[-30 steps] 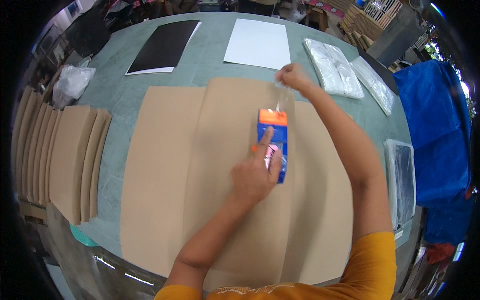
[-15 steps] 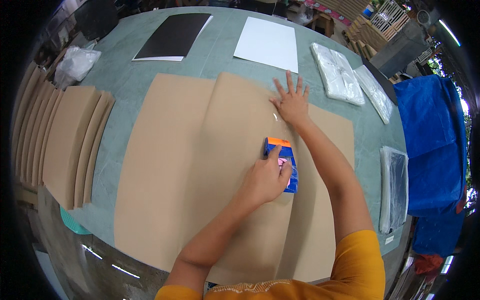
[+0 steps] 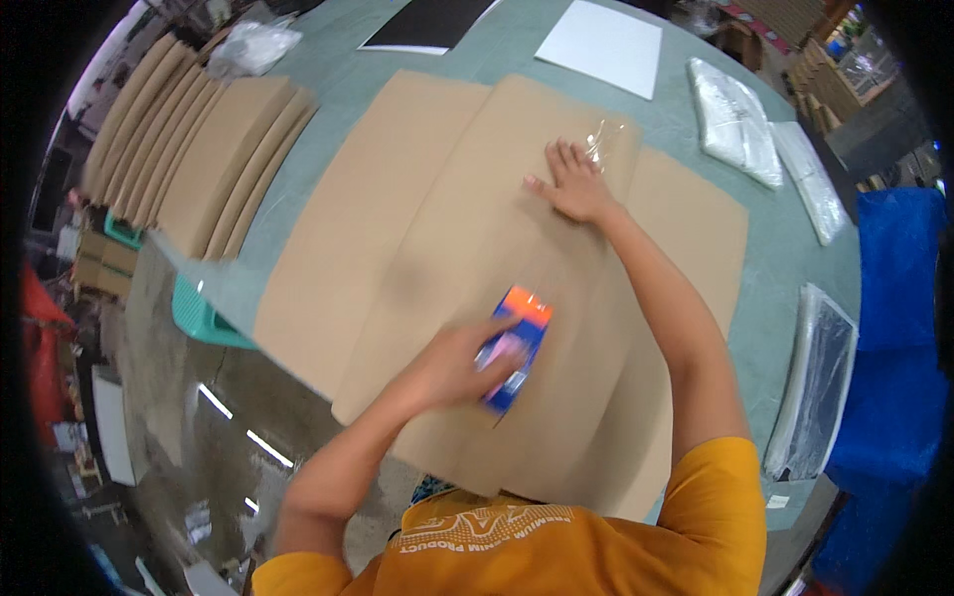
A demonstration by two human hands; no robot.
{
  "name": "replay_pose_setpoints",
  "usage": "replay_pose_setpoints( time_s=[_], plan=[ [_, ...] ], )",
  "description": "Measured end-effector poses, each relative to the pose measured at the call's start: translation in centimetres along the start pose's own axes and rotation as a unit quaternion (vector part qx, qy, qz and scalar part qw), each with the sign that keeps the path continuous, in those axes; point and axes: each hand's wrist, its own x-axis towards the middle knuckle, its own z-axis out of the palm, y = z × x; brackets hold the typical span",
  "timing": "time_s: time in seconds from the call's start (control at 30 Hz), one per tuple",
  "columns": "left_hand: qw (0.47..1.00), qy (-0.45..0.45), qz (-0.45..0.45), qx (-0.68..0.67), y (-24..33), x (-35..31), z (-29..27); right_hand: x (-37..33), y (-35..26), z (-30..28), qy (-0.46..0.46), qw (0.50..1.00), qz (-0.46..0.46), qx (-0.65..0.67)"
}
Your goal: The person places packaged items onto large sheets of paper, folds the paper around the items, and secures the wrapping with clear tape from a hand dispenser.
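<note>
A large sheet of brown kraft paper (image 3: 348,209) lies on the table, and a folded layer of it (image 3: 477,219) rests on top. In my left hand (image 3: 457,363) is a blue and orange tape dispenser (image 3: 530,336), with something pink at its middle; the hand is slightly blurred. My right hand (image 3: 579,189) lies flat on the upper layer near its far end, fingers spread. Just beyond those fingers, a shiny piece of clear tape (image 3: 596,144) catches the light. Whether tape runs from the dispenser to there is hard to make out.
Folded brown paper stacks (image 3: 224,159) stand at the left edge of the green table (image 3: 338,94). Black (image 3: 427,25) and white (image 3: 601,45) sheets lie at the far side. Clear plastic packs (image 3: 735,124) line the right side, near a blue tarp (image 3: 894,328).
My left hand has drawn the tape dispenser nearer and to the left. My right hand stays flat on the paper, with shiny tape now showing beyond it. The view has shifted and turned.
</note>
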Motion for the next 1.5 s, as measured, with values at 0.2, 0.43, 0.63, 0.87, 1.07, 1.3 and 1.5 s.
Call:
replay_pose_setpoints(
  time_s=[0.2,0.43,0.63,0.87,1.07,1.3,1.5],
  plan=[
    [0.977,-0.117,-0.177,-0.004,-2.6,-13.4,0.9,-1.8,-1.5,0.9,0.137,0.988,-0.012,-0.065],
    [0.709,-0.633,-0.121,0.284,-2.6,-7.7,4.0,-1.7,-2.1,1.3,0.148,0.986,0.023,-0.07],
    [0.868,0.006,-0.338,0.364,-4.5,-10.8,-12.0,-3.1,-1.0,1.4,0.192,0.977,0.023,-0.085],
    [0.822,0.425,-0.027,0.377,-16.9,-13.2,-2.4,-14.4,-8.0,4.7,0.114,0.982,-0.136,-0.068],
    [0.904,0.36,-0.121,0.194,-15.1,-23.7,15.6,-24.3,-13.7,3.0,-0.177,0.914,-0.32,0.177],
    [0.95,0.297,0.011,0.092,-12.1,-15.2,21.5,-17.2,-10.0,5.1,0.131,0.983,-0.125,-0.027],
    [0.954,0.243,0.055,0.166,-15.4,-9.2,10.2,-18.5,-9.2,5.6,0.202,0.968,-0.131,0.063]
  ],
)
